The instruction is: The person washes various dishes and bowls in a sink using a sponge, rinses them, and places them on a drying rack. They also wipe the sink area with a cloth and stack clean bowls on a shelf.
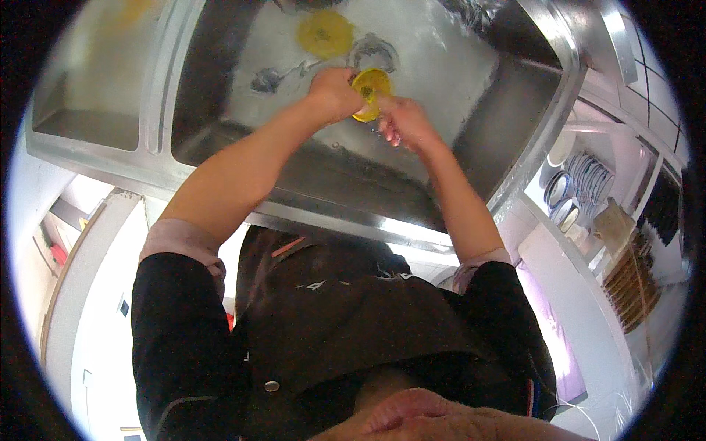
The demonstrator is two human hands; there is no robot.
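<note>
Over the middle of a stainless steel sink basin, my left hand grips a small yellow cup-like vessel by its left side. The vessel is tilted, so its round mouth faces me. At its lower right rim is my right hand, with a finger or thumb reaching inside the mouth and the other fingers curled below, wet with drops. Just beyond my hands lies a larger yellow round item, blurred. Beside it is a round ring-like shape, perhaps the drain; I cannot tell.
A second basin adjoins on the left, past a metal divider. At the far right of the basin, something crumpled and shiny shows. Stacked plates and bowls stand on a lower shelf at the right.
</note>
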